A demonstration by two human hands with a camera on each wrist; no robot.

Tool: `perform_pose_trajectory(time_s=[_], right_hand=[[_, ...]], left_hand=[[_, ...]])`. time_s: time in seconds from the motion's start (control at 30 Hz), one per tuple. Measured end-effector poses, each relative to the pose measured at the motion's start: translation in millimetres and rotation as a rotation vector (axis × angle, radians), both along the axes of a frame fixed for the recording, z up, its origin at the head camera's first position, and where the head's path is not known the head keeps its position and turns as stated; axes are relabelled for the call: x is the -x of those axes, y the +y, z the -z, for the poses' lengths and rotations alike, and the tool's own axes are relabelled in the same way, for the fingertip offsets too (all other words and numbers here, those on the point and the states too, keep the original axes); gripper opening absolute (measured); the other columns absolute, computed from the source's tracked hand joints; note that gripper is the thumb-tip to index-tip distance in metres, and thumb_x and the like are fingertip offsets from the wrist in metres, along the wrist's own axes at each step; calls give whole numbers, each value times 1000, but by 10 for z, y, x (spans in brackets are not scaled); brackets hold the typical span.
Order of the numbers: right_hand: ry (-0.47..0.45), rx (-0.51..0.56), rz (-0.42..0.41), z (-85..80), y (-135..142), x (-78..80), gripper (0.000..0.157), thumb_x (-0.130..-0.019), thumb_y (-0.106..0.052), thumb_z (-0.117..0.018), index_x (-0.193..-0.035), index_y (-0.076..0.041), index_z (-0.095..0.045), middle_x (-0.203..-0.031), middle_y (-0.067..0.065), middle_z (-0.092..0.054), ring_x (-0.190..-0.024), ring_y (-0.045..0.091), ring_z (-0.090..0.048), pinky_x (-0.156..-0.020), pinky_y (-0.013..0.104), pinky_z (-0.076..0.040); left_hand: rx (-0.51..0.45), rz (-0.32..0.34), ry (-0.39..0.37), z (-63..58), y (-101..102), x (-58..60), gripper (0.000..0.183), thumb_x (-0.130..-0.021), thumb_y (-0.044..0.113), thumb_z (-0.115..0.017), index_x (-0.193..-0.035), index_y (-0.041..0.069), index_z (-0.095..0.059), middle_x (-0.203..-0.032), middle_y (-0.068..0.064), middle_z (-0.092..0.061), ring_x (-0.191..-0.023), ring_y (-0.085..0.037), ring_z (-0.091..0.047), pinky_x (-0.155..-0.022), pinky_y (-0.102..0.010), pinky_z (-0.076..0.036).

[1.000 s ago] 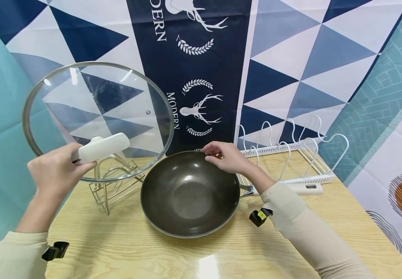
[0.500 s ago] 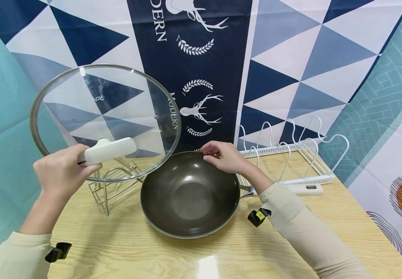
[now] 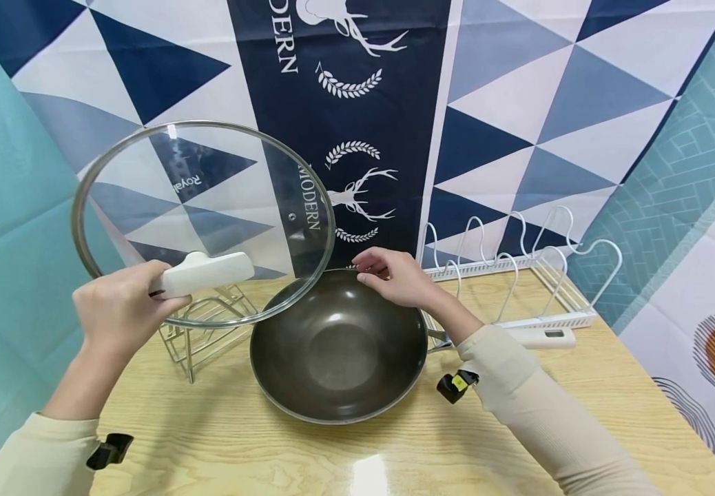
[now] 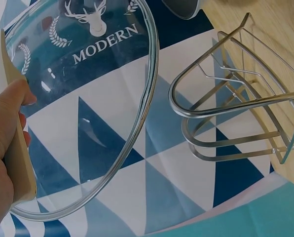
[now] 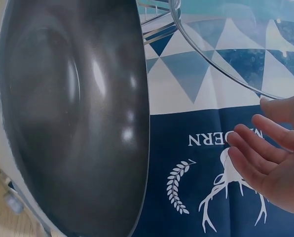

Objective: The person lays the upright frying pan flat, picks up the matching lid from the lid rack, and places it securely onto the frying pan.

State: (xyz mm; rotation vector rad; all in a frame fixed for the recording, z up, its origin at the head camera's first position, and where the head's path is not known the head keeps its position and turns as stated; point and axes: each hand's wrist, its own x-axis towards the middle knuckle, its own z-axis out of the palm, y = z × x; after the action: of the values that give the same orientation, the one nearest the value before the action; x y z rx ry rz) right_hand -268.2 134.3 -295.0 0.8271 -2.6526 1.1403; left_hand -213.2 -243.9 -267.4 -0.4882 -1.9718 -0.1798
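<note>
My left hand (image 3: 118,306) grips the white handle (image 3: 218,271) of a round glass lid (image 3: 240,200) with a metal rim. The lid is held up and tilted, its lower right edge overlapping the wok in the head view. The dark wok (image 3: 340,351) sits upright on the wooden table, bare inside. Above its far right rim hovers my right hand (image 3: 395,277), fingers loosely bent around nothing. In the right wrist view that hand (image 5: 275,153) is apart from the wok (image 5: 73,118).
A metal wire rack (image 3: 189,351) stands at the left, partly behind the lid. At the right back, a white rack (image 3: 571,318) with tall loops stands behind the wok's white handle (image 3: 537,337). Patterned cloth (image 3: 488,145) covers the wall behind the table.
My left hand has carried the lid rightward and slightly down, closer to the wok. The right hand has shifted slightly left above the rim. The wok has stayed in place.
</note>
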Motion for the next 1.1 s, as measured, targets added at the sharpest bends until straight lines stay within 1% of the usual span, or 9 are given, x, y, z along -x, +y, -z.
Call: perform_pose_trajectory(time_s=[0.17,0.33,0.43,0.53,0.77,0.97,1.1], right_hand=[[9,27,16,4,-28,8,27,-91,-14,-64,-116,-5,-64,-103,12,-72,-91,24,-70,-84,41,-57],[-11,75,33,1,-52,12,28,-91,-13,-63,-118,-5,-62,-104,13,-72,-92,24,-69,-86,42,-56],[-16,100,38,-2,-62,18,29,-91,-13,-63,-119,-5,-61,-105,13,-71,-93,24,-69,-87,42,-56],[-19,124,34,-13,-73,18,29,-92,-13,-63,-120,-5,-61,-106,13,-71,-93,24,-69,-87,41,-56],[-34,148,25,-31,-80,15,30,-93,-12,-61,-122,-6,-60,-108,14,-70,-95,24,-69,-87,40,-56],[-38,170,19,-44,-92,13,30,-93,-12,-61,-122,-4,-59,-112,15,-70,-101,25,-68,-90,42,-55],[-52,213,21,-40,-107,21,30,-93,-10,-60,-122,-2,-58,-113,17,-69,-101,26,-68,-91,42,-55]], left_hand=[[-3,12,-6,7,33,-6,27,-62,31,-75,-73,9,-65,-50,-9,-56,-37,-18,-36,-39,-25,-12],[14,26,-12,-2,70,-22,25,-61,26,-77,-75,9,-67,-52,-9,-59,-38,-18,-39,-38,-25,-14],[43,18,-11,-9,84,-32,24,-63,26,-76,-76,9,-67,-53,-8,-59,-38,-17,-40,-38,-25,-15],[51,17,-10,-10,93,-33,23,-63,26,-76,-75,9,-66,-52,-8,-59,-38,-17,-41,-38,-24,-16],[1,54,-7,0,121,-29,29,-55,24,-81,-75,9,-67,-53,-10,-61,-37,-21,-41,-38,-27,-15],[2,56,-2,13,132,-26,31,-53,26,-82,-74,9,-65,-52,-9,-59,-37,-20,-40,-37,-28,-15],[13,57,-3,12,142,-38,33,-52,26,-83,-75,9,-67,-53,-9,-60,-37,-21,-41,-37,-29,-16]])
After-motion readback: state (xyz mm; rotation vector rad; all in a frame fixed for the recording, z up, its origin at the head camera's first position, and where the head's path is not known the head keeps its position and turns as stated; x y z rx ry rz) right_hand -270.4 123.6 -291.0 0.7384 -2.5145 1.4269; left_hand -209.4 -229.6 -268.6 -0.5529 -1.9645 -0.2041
